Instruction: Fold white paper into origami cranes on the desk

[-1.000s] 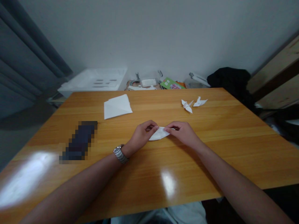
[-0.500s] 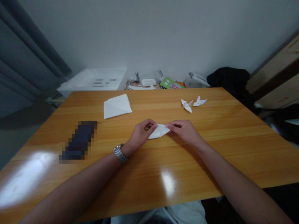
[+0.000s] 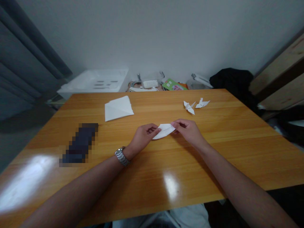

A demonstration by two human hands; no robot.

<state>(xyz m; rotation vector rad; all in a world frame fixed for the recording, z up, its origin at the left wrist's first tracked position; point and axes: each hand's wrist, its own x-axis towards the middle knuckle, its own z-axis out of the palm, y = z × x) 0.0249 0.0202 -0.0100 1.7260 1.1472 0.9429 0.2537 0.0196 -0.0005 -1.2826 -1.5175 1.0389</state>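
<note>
A small folded piece of white paper [image 3: 163, 131] is stretched between my two hands, just above the wooden table. My left hand [image 3: 143, 136], with a metal watch [image 3: 122, 156] on its wrist, pinches the paper's left end between thumb and fingers. At the opposite end, my right hand [image 3: 188, 130] grips the paper, thumb on top. Some fingertips of both hands are hidden behind the paper. Beyond my right hand lie two folded paper birds, one nearer [image 3: 189, 107] and one farther right [image 3: 202, 103].
White paper sheets [image 3: 119, 108] lie at the back left of the wooden table [image 3: 152, 177]. A blurred-out dark object [image 3: 82, 142] rests left of my left hand. Behind the far edge are a white tray [image 3: 95, 80], a green booklet [image 3: 174, 85] and black cloth [image 3: 231, 79].
My right hand has risen slightly, lifting the right end of the paper. The paper now tilts up toward the right and shows more of its surface. My left hand has hardly moved.
</note>
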